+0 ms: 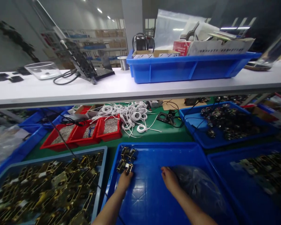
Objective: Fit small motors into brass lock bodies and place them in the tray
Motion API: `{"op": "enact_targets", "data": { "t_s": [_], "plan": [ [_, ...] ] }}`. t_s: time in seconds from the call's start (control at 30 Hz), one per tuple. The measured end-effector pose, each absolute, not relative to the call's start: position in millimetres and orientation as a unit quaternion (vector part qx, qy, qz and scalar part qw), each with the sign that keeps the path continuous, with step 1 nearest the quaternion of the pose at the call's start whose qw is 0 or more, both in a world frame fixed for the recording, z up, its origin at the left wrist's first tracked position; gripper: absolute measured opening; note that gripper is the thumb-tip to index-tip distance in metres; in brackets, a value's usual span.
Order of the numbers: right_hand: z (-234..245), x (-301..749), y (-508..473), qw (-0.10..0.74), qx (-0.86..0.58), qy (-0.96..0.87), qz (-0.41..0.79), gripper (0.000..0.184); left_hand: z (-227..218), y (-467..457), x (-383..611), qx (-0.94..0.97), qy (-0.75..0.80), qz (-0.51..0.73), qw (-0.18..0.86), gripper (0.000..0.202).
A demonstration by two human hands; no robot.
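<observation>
My left hand [125, 180] is closed on a small brass-edged metal part [129, 169] with a white piece on it, at the left side of a blue tray [142, 200]. Similar brass-and-dark metal parts [128, 153] lie grouped just beyond it, in the tray's far left corner. Over the middle of that tray is my right hand [170, 179], its fingers curled together. Whatever they may pinch is too small to make out. A clear plastic bag [199, 187] lies crumpled in the tray, right beside the right hand and partly behind the forearm.
A tray of many brass-coloured parts [53, 187] stands at left. Red bins [109, 137] of small pieces and coiled white cables [135, 115] lie beyond. Blue trays of dark parts [229, 125] and flat parts [259, 168] sit right. A white shelf [107, 90] crosses above.
</observation>
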State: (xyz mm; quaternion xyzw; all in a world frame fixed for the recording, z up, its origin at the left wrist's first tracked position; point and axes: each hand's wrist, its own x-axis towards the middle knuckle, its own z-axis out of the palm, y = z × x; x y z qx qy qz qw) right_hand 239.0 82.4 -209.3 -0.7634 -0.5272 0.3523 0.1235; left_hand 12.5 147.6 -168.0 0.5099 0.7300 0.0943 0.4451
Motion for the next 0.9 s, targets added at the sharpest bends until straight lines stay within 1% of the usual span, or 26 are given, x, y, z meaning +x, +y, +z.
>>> {"op": "enact_targets", "data": {
  "t_s": [0.1, 0.2, 0.27, 0.33, 0.43, 0.57, 0.67, 0.77, 0.83, 0.9],
  "plan": [
    [-213.5, 231.7, 100.6, 0.078, -0.779, -0.528, 0.329, 0.024, -171.4, 146.9, 13.3, 0.543, 0.742, 0.05, 0.39, 0.029],
    [-214.1, 227.5, 114.0, 0.044, -0.782, -0.53, 0.326, 0.023, -170.8, 146.4, 12.3, 0.581, 0.745, -0.001, 0.328, 0.032],
    [-211.9, 224.6, 119.9, 0.039, -0.776, -0.535, 0.333, 0.022, -168.0, 148.6, 9.5, 0.606, 0.74, -0.039, 0.29, 0.034],
    [-206.1, 220.3, 120.8, 0.052, -0.767, -0.541, 0.342, 0.021, -164.1, 152.7, 5.7, 0.631, 0.727, -0.071, 0.259, 0.033],
    [-187.8, 214.9, 105.3, 0.102, -0.752, -0.542, 0.362, 0.017, -158.0, 159.6, 1.8, 0.673, 0.699, -0.097, 0.223, 0.032],
    [-149.3, 233.8, 51.4, 0.216, -0.736, -0.521, 0.374, 0.01, -152.0, 166.4, 2.4, 0.72, 0.661, -0.108, 0.18, 0.029],
    [-126.5, 278.4, 2.5, 0.303, -0.763, -0.46, 0.337, 0.015, -146.8, 170.3, 6.6, 0.748, 0.637, -0.102, 0.156, 0.031],
    [-123.5, 327.5, -30.3, 0.356, -0.802, -0.388, 0.283, 0.025, -138.5, 169.5, 14.1, 0.776, 0.61, -0.073, 0.144, 0.039],
    [-131.6, 345.5, -36.0, 0.375, -0.809, -0.366, 0.266, 0.025, -131.9, 162.8, 20.0, 0.796, 0.586, -0.043, 0.146, 0.042],
    [-141.9, 348.7, -31.4, 0.386, -0.803, -0.367, 0.267, 0.023, -125.5, 149.5, 24.5, 0.813, 0.559, -0.016, 0.161, 0.042]
  ]
}}
